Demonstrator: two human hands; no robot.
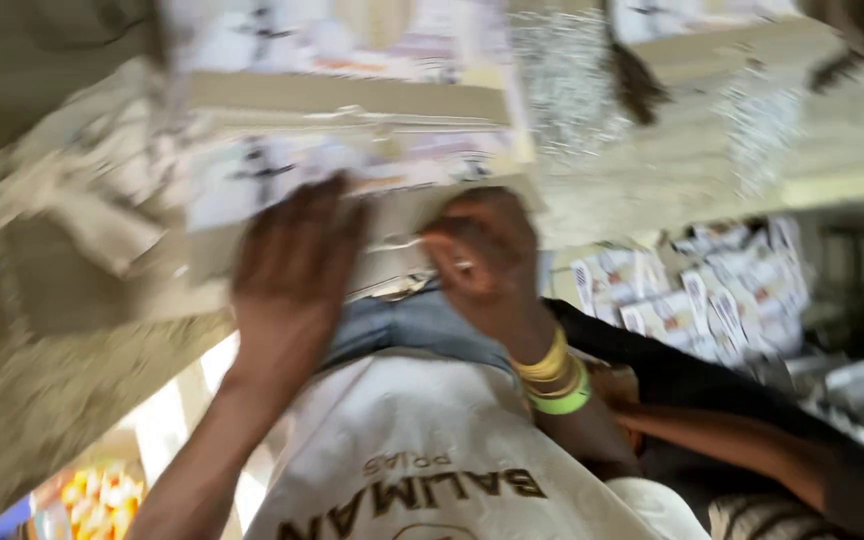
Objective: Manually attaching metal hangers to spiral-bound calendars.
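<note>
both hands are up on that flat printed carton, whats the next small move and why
Probably steady the carton before shifting it. The left hand lies flat and open against its lower edge, and the right hand presses beside it with fingers curled. The picture is too blurred to show whether either hand truly grips, so a firmer hold seems wise first.

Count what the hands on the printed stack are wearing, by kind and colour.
Gold bangles on the right hand: 2, as far as the blur allows
Green bangle: 1
Finger ring: 1
Left hand: 0
Total: 4
</note>
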